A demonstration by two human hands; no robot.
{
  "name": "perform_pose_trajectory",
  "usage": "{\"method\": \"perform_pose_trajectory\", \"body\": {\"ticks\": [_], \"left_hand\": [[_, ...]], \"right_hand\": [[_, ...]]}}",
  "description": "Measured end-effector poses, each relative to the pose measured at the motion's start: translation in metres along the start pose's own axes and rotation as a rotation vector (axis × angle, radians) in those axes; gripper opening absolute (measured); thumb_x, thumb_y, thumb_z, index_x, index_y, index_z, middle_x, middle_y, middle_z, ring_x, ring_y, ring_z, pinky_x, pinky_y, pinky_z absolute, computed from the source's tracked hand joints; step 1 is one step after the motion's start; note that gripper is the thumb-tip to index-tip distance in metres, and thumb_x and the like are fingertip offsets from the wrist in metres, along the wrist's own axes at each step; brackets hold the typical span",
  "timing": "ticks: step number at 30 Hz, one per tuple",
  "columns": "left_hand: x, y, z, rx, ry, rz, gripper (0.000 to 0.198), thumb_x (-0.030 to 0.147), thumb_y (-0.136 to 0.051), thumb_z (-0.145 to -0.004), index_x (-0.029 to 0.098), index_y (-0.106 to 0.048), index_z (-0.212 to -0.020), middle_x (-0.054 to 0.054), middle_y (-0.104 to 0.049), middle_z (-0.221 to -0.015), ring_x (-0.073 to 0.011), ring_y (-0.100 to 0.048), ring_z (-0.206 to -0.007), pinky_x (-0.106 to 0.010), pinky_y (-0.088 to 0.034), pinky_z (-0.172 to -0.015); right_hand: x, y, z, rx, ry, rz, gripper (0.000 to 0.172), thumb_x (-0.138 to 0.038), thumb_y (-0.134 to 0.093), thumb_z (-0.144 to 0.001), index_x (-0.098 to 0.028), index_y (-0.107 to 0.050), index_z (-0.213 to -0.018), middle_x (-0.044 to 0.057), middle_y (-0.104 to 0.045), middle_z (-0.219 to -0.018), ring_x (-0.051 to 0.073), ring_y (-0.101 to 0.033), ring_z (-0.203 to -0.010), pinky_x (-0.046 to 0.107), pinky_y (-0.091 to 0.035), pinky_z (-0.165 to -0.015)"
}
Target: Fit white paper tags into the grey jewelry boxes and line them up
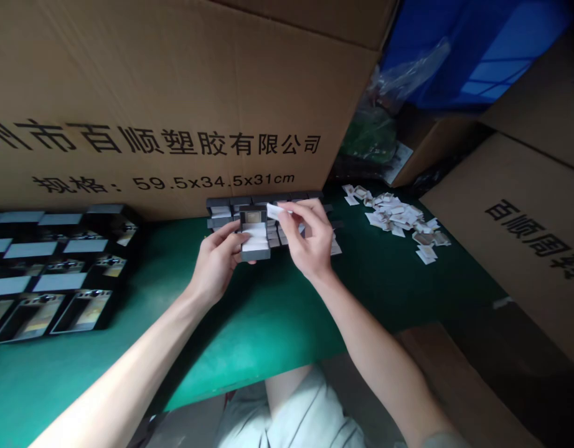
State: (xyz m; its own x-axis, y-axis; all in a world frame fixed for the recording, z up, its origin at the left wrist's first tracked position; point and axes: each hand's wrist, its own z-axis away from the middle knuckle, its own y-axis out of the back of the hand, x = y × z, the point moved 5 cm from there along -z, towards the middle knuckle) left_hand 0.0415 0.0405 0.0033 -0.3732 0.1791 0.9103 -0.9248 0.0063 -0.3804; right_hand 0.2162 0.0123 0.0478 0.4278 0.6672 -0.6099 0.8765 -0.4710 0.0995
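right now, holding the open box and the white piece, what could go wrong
The white piece could slip: the right hand pinches it by one end. The left hand has its thumb at the white insert of the open box and might smudge it. More boxes sit just beyond; a bump could shift them.

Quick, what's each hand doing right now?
Left hand: closed around a small open box, thumb reaching over its white lining.
Right hand: closed, pinching a small white piece between thumb and fingers.
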Motion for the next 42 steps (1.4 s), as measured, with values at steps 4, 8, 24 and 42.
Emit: {"method": "perform_pose_trajectory", "body": {"ticks": [4, 8, 24, 42], "left_hand": [[0.0, 0.0, 0.0, -0.009, -0.016, -0.02, 0.033, 0.021, -0.08, -0.066, 0.012, -0.068, -0.096, -0.002, -0.069, -0.074, -0.0137, -0.063, -0.058, -0.023, -0.053, -0.049], [0.0, -0.002, 0.0, -0.052, -0.035, -0.044, 0.032, 0.024, -0.081, -0.066, 0.012, -0.071, -0.093, -0.002, -0.069, -0.077, -0.0135, -0.062, -0.062, -0.023, -0.053, -0.05], [-0.001, 0.0, 0.0, -0.068, -0.13, -0.153, 0.039, 0.029, -0.08, -0.071, 0.015, -0.072, -0.107, -0.002, -0.068, -0.088, -0.0168, -0.063, -0.072, -0.023, -0.055, -0.05], [0.002, -0.002, 0.006, -0.125, -0.208, -0.327, 0.042, 0.053, -0.075, -0.085, 0.021, -0.068, -0.111, -0.001, -0.065, -0.09, -0.0128, -0.054, -0.063, -0.022, -0.051, -0.051]], "right_hand": [[-0.008, 0.0, 0.001, -0.016, 0.071, 0.03, 0.017, -0.031, -0.063, -0.102, -0.022, -0.077, -0.106, 0.006, -0.068, -0.093, 0.016, -0.067, -0.082, 0.029, -0.058, -0.067], [-0.014, -0.009, 0.006, -0.115, 0.181, 0.073, 0.017, -0.024, -0.061, -0.102, -0.024, -0.077, -0.108, 0.006, -0.072, -0.098, 0.016, -0.071, -0.086, 0.03, -0.062, -0.075], [0.0, -0.023, 0.015, -0.328, 0.19, 0.229, 0.02, -0.018, -0.057, -0.102, -0.02, -0.077, -0.105, 0.007, -0.064, -0.097, 0.016, -0.067, -0.087, 0.029, -0.062, -0.078], [-0.005, -0.021, 0.014, -0.222, 0.107, 0.162, 0.014, -0.023, -0.061, -0.101, -0.022, -0.075, -0.102, 0.004, -0.074, -0.093, 0.012, -0.071, -0.078, 0.024, -0.062, -0.075]]}}
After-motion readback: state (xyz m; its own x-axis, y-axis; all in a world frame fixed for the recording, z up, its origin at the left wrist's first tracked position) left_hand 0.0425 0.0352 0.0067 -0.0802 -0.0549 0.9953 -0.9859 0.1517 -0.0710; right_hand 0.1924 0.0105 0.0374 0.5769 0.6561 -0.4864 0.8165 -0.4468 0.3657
